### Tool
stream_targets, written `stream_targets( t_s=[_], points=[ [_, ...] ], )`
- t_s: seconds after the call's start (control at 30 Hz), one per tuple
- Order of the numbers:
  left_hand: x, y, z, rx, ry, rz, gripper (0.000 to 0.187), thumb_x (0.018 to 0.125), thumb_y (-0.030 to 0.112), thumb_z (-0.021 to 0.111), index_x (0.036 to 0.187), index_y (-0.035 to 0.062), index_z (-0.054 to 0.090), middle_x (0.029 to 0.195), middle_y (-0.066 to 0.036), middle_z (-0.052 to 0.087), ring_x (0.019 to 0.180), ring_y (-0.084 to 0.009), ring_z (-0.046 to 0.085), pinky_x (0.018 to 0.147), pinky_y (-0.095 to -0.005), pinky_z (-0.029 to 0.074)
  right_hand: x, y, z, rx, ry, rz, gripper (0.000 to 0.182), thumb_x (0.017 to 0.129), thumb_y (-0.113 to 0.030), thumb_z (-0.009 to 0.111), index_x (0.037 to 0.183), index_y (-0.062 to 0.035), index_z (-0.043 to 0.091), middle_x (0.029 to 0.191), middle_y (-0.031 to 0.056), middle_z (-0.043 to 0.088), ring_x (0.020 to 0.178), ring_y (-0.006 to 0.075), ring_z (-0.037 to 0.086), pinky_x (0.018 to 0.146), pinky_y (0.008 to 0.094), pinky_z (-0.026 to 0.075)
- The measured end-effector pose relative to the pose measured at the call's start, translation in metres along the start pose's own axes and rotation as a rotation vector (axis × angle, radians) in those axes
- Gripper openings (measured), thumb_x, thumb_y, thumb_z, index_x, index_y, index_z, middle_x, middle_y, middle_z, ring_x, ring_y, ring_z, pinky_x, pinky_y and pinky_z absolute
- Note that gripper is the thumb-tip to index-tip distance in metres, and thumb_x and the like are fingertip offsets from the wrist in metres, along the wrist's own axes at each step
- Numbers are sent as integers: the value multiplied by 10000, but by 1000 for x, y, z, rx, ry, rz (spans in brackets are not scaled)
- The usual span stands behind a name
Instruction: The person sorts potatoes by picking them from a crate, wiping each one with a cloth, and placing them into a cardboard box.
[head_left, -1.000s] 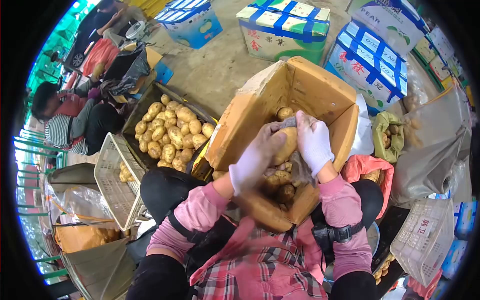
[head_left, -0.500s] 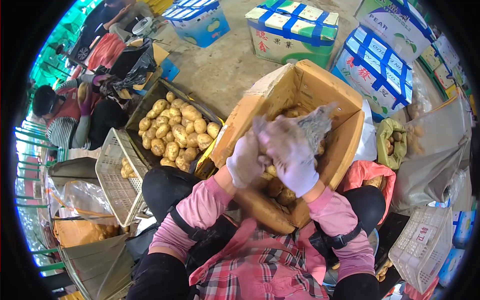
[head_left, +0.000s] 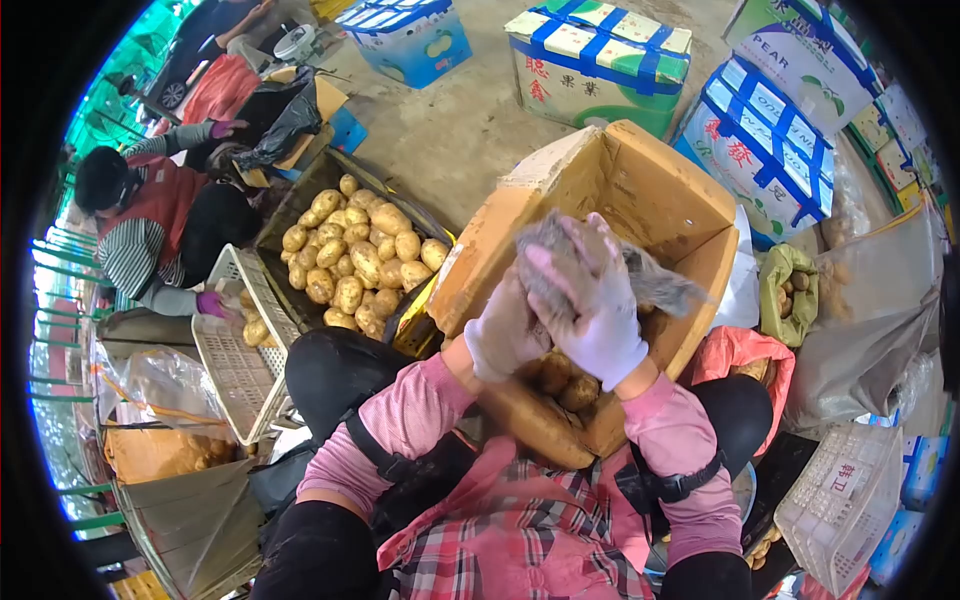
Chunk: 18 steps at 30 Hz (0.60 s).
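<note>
Both my hands, in pale gloves, meet above an open cardboard box (head_left: 680, 190) with potatoes (head_left: 565, 380) in its bottom. My right hand (head_left: 590, 310) is closed on a grey cloth (head_left: 665, 283), whose loose end hangs off to the right. My left hand (head_left: 508, 325) is curled against the other side of the cloth, its fingers mostly hidden; what lies between the hands cannot be made out. Left of the box, a dark crate holds a heap of potatoes (head_left: 360, 255).
A co-worker (head_left: 150, 215) sits at the left, one hand at a white plastic basket (head_left: 245, 355). Taped fruit boxes (head_left: 600, 65) stand ahead. A green sack (head_left: 787, 290), a red bag (head_left: 740, 350) and another white basket (head_left: 840, 500) are at the right.
My hands have closed together around the cloth, which has shifted and bunched up. The co-worker's arms have moved apart, one hand now down at the basket. The view has shifted slightly.
</note>
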<state>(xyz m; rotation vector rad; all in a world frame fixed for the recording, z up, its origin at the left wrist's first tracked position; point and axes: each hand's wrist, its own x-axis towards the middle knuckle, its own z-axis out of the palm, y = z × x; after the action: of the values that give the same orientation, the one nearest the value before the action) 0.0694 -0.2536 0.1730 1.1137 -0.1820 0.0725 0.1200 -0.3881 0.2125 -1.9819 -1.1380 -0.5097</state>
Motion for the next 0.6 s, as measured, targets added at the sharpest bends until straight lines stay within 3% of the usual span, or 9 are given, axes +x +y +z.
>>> stream_targets(
  t_s=[0.03, 0.13, 0.17, 0.23, 0.33, 0.43, 0.53, 0.57, 0.6],
  points=[
    [2, -2, 5, -32, -44, 24, 378, 1033, 167, 412, 1397, 68, 429, 1399, -91, 493, 1268, -219, 510, 1110, -387, 404, -1, 3, 0, 38, -29, 52, 373, 879, -304, 662, 1213, -139, 645, 1253, 120, 611, 1204, 364, 539, 1102, 504, 337],
    [5, -26, -6, -721, 2, -348, 381, 1011, 311, 468, 1310, 80, 516, 1164, -93, 637, 998, -208, 648, 815, -342, 566, -3, 10, 2, 169, -65, 252, 290, 946, -268, 598, 1185, -111, 647, 1195, 171, 628, 1129, 345, 582, 1024, 446, 420],
    [2, -25, -9, -785, 27, -411, 395, 1004, 338, 479, 1303, 84, 523, 1112, -90, 654, 930, -202, 660, 731, -327, 572, -1, 8, 6, 462, 12, 540, 254, 972, -237, 572, 1157, -81, 652, 1142, 173, 660, 1043, 322, 636, 925, 387, 491],
    [2, -13, -3, -752, 102, -520, 425, 989, 390, 503, 1294, 95, 530, 1013, -81, 681, 791, -190, 675, 560, -297, 564, 3, 21, 0, 584, -9, 608, 287, 996, -210, 543, 1122, 28, 640, 1047, 137, 707, 945, 247, 670, 857, 334, 512],
    [-12, 7, -13, -588, 108, -532, 450, 991, 434, 498, 1302, 110, 523, 1036, -115, 667, 812, -221, 678, 589, -322, 585, -13, 61, -8, 309, -22, 630, 284, 980, -169, 568, 1127, 68, 623, 1099, 150, 681, 1034, 207, 629, 953, 315, 462],
    [-25, 39, -52, -482, 231, -392, 455, 1008, 437, 475, 1306, 94, 506, 1083, -142, 638, 874, -246, 671, 651, -343, 604, -7, 66, -32, 469, -14, 696, 276, 978, -142, 571, 1179, 42, 618, 1202, 145, 655, 1135, 204, 593, 1013, 318, 428],
    [-53, 16, -195, -278, 654, -192, 455, 993, 375, 543, 1344, 107, 434, 1154, -108, 596, 957, -282, 650, 748, -389, 616, 7, 68, -67, 350, -54, 636, 314, 1014, -176, 505, 1253, 13, 584, 1313, 132, 612, 1171, 194, 590, 962, 301, 459],
    [-58, 46, -195, -53, 984, -325, 425, 985, 296, 577, 1352, 140, 429, 1142, -92, 597, 978, -274, 643, 740, -422, 619, 10, 67, -79, 374, -15, 703, 330, 1022, -200, 485, 1254, 10, 588, 1345, 125, 588, 1187, 192, 577, 967, 307, 459],
    [-70, 44, -244, 175, 992, -369, 443, 988, 227, 573, 1397, 189, 407, 1181, -101, 590, 967, -259, 640, 711, -434, 621, 9, 75, -89, 339, -11, 678, 347, 1025, -215, 476, 1267, 10, 583, 1352, 127, 579, 1197, 193, 569, 970, 309, 457]
  ],
)
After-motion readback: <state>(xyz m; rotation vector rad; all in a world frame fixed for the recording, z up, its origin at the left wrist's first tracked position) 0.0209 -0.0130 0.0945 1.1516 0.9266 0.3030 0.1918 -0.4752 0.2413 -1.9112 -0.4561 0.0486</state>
